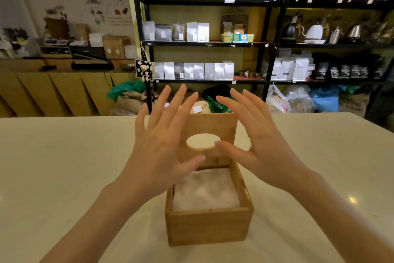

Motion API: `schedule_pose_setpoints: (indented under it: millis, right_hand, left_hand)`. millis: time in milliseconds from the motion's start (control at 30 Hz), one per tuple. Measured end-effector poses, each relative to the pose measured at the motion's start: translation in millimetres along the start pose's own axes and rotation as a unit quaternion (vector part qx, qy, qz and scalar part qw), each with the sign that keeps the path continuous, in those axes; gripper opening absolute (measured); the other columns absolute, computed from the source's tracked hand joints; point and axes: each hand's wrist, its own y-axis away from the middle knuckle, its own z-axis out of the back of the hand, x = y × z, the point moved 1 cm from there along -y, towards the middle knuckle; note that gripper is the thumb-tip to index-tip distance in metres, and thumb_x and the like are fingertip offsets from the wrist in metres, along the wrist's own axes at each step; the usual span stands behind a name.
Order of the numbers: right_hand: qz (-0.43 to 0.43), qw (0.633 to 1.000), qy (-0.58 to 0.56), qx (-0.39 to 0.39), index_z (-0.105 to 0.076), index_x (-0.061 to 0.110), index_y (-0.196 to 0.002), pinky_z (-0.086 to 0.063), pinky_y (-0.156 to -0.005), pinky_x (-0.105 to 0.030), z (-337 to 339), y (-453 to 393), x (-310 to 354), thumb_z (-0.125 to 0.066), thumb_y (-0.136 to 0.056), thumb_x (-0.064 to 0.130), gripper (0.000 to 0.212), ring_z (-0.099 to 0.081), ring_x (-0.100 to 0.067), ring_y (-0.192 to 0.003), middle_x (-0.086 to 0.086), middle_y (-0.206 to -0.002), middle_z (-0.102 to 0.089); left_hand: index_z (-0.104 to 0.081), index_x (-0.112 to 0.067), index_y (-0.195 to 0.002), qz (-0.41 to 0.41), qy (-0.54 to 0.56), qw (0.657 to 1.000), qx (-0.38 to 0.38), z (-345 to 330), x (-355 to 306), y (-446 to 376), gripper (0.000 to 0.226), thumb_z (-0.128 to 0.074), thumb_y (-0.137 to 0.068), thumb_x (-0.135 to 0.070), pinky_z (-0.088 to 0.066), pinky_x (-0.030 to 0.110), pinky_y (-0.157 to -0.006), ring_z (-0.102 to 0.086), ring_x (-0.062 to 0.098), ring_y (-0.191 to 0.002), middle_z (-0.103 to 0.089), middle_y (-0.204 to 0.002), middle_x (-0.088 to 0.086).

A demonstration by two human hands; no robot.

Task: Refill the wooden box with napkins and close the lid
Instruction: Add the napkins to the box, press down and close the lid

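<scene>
Your wooden box point(210, 223) sits on the pale counter point(64, 166) right in front of you, already packed with white napkins point(204, 190) up near the rim — so the refill looks done and only the closing is left. The lid point(210, 134), with its oval slot, stands upright at the far edge, hinged open. Your left hand point(164, 152) and right hand point(255, 147) are raised on either side of it, fingers spread and straight, gripping nothing — placed, I'd judge, to tip it toward you evenly. Whether any fingertip touches the wood, I cannot tell.
</scene>
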Motion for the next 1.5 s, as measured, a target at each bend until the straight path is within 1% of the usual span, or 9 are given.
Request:
schedule_pose_setpoints:
  millis: [100, 167, 333, 467, 633, 733, 933, 1233, 1500]
  right_hand:
    - [0.005, 0.996, 0.091, 0.018, 0.011, 0.041, -0.136, 0.008, -0.114, -0.033, -8, 1, -2, -0.039, -0.084, 0.061, 0.075, 0.017, 0.002, -0.134, 0.018, -0.149, 0.001]
    - [0.0, 0.989, 0.144, 0.035, 0.018, 0.039, -0.135, 0.018, -0.113, -0.034, -10, 2, -2, -0.018, -0.082, 0.07, 0.071, 0.023, -0.001, -0.135, 0.018, -0.148, 0.013]
    - [-0.014, 0.985, 0.167, 0.041, 0.001, 0.035, -0.143, 0.02, -0.112, -0.041, -6, 8, 5, -0.003, -0.08, 0.069, 0.072, 0.019, -0.009, -0.139, 0.011, -0.156, 0.0]
    - [-0.001, 0.986, 0.163, 0.039, -0.002, 0.034, -0.144, 0.017, -0.113, -0.042, -5, 23, 12, -0.003, -0.081, 0.068, 0.071, 0.016, -0.01, -0.14, 0.01, -0.156, -0.004]
    - [0.03, 0.993, 0.107, 0.032, -0.002, 0.034, -0.142, 0.007, -0.116, -0.04, -11, 54, 15, -0.008, -0.085, 0.064, 0.064, 0.011, -0.009, -0.142, 0.008, -0.156, -0.006]
    - [0.049, 0.993, 0.102, 0.019, -0.01, 0.028, -0.143, 0.002, -0.116, -0.04, -20, 76, 13, -0.016, -0.089, 0.059, 0.062, 0.003, -0.013, -0.142, 0.004, -0.155, -0.01]
    - [0.077, 0.991, 0.109, 0.01, -0.021, 0.018, -0.142, -0.009, -0.114, -0.045, -36, 107, 6, -0.024, -0.092, 0.052, 0.06, -0.011, -0.02, -0.14, -0.005, -0.151, -0.025]
    - [0.083, 0.992, 0.093, -0.015, -0.034, 0.013, -0.138, -0.012, -0.114, -0.045, -43, 111, 2, -0.027, -0.093, 0.047, 0.057, -0.021, -0.02, -0.136, -0.005, -0.145, -0.038]
    - [0.071, 0.995, 0.071, -0.015, -0.047, 0.01, -0.13, -0.011, -0.115, -0.043, -43, 109, -2, -0.033, -0.092, 0.04, 0.051, -0.03, -0.018, -0.132, -0.004, -0.136, -0.052]
  left_hand:
    - [0.014, -0.04, -0.133, 0.022, -0.059, 0.998, 0.019, -5, -2, 2, 0.087, -0.037, -0.071, -0.073, 0.03, 0.036, -0.102, 0.028, 0.006, -0.135, 0.014, -0.148, -0.018]
    - [0.015, -0.04, -0.133, 0.03, -0.075, 0.997, 0.02, -6, -4, 2, 0.081, -0.022, -0.071, -0.077, 0.034, 0.035, -0.1, 0.029, 0.005, -0.134, 0.015, -0.148, -0.018]
    - [0.007, -0.036, -0.14, 0.044, -0.091, 0.995, 0.024, -7, -8, 8, 0.079, -0.014, -0.074, -0.075, 0.029, 0.039, -0.102, 0.024, 0.005, -0.136, 0.009, -0.15, -0.017]
    - [0.008, -0.038, -0.14, 0.041, -0.085, 0.995, 0.023, -5, -17, 22, 0.073, -0.011, -0.079, -0.071, 0.03, 0.038, -0.103, 0.021, 0.004, -0.137, 0.009, -0.151, -0.017]
    - [-0.001, -0.032, -0.142, 0.029, -0.075, 0.997, 0.007, -9, -32, 55, 0.065, -0.019, -0.086, -0.06, 0.011, 0.048, -0.111, 0.006, 0.013, -0.141, -0.005, -0.153, -0.007]
    - [-0.01, -0.025, -0.143, 0.016, -0.09, 0.996, 0.008, -14, -37, 78, 0.063, -0.024, -0.087, -0.052, 0.005, 0.052, -0.11, -0.002, 0.017, -0.141, -0.013, -0.152, -0.001]
    - [-0.017, -0.019, -0.143, 0.015, -0.11, 0.993, 0.03, -27, -41, 113, 0.064, -0.028, -0.087, -0.048, 0.007, 0.05, -0.11, -0.004, 0.018, -0.142, -0.018, -0.152, 0.002]
    - [-0.023, -0.018, -0.141, -0.012, -0.105, 0.994, 0.039, -30, -36, 120, 0.063, -0.035, -0.086, -0.045, 0.002, 0.051, -0.109, -0.01, 0.018, -0.141, -0.023, -0.15, 0.002]
    - [-0.03, -0.019, -0.139, 0.009, -0.086, 0.994, 0.059, -30, -38, 119, 0.063, -0.034, -0.084, -0.049, 0.002, 0.051, -0.108, -0.016, 0.015, -0.138, -0.03, -0.147, 0.002]
